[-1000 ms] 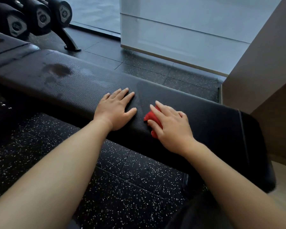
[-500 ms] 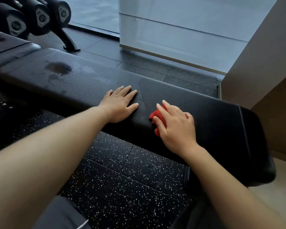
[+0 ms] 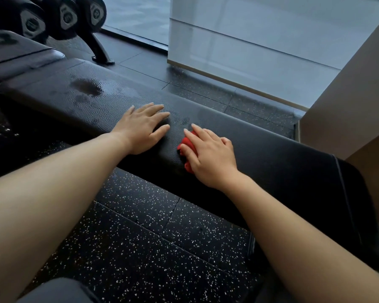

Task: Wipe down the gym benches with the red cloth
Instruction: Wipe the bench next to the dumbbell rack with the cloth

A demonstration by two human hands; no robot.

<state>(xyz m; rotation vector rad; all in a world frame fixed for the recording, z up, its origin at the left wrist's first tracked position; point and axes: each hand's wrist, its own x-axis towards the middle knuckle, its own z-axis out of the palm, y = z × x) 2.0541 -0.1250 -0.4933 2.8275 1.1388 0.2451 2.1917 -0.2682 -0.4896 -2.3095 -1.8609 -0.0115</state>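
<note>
— What takes up most of the view?
— The lower part is filled by a black rubber floor (image 3: pixel 140 248) flecked with white. The upper right is filled by a white wall panel (image 3: pixel 249 51).
— And across the middle?
— A long black gym bench (image 3: pixel 293 171) is seen running from upper left to lower right, its top grained like leather. A second pad (image 3: pixel 20 55) is set just beyond its far left end.
— Is anything stored nearby?
— Black dumbbells (image 3: pixel 64 16) are racked at the upper left, behind the bench.
— How are the hands placed?
— Both are laid on the bench top, near each other but apart. The left hand (image 3: pixel 140 130) is spread flat, palm down, with the fingers straight, and nothing is held by it. The right hand (image 3: pixel 212 158) is cupped over the red cloth (image 3: pixel 187 141).
— Where exactly is the cloth found?
— It is bunched on the bench near the front edge and pressed beneath the right palm. Only a strip is shown between thumb and forefinger. It is gripped there, with the outer fingers bent.
— Are any marks seen on the surface?
— A dark wet patch (image 3: pixel 85 87) is seen on the bench to the left of the left hand, well apart from the cloth. Smaller damp spots are seen between the two hands.
</note>
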